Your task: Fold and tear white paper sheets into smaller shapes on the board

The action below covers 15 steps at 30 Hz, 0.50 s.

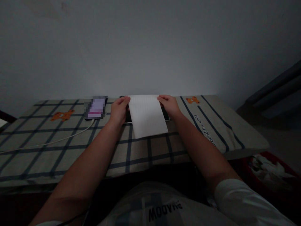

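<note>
A sheet of lined white paper [148, 117] is stretched between my two hands, its lower edge hanging toward me over the table. My left hand [119, 109] pinches its upper left corner between thumb and fingers. At the upper right corner, my right hand [168, 104] grips the sheet the same way. Behind and below the paper lies a flat black item with a pale edge [128, 118]; the sheet covers most of it, so I cannot tell its kind.
A checked tablecloth [150, 153] with bear prints covers the table against a plain wall [150, 47]. Left of my hands lies a phone [96, 107] with a white cable [77, 134] running left. A red bin [265, 153] holding crumpled white material stands below the table's right end.
</note>
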Tool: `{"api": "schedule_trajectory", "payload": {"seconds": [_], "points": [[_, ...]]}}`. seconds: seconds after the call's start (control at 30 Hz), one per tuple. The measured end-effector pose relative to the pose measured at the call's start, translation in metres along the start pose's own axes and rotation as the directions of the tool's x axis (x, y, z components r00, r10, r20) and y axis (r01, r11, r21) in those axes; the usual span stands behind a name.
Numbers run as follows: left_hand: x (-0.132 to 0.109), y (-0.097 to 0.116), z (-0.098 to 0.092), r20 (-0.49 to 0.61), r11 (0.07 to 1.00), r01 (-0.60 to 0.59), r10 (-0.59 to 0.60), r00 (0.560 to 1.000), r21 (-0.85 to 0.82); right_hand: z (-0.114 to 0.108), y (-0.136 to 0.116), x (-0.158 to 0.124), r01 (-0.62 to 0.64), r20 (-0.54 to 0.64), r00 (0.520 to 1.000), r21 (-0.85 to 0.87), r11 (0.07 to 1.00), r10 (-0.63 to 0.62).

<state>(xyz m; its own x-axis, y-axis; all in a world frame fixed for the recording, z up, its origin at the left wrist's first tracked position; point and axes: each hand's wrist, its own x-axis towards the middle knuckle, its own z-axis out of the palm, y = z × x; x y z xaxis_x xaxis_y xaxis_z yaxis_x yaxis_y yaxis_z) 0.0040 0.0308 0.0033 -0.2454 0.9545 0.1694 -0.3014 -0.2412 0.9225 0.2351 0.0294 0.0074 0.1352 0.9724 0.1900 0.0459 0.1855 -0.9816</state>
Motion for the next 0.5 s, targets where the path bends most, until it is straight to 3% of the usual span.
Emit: {"api": "schedule_trajectory", "payload": {"seconds": [0.5], "points": [[-0.0005, 0.0033, -0.0032, 0.077, 0.998, 0.067, -0.067, 0.995, 0.001, 0.0003, -0.0034, -0.0016, 0.021, -0.035, 0.999, -0.033, 0.999, -0.022]]}}
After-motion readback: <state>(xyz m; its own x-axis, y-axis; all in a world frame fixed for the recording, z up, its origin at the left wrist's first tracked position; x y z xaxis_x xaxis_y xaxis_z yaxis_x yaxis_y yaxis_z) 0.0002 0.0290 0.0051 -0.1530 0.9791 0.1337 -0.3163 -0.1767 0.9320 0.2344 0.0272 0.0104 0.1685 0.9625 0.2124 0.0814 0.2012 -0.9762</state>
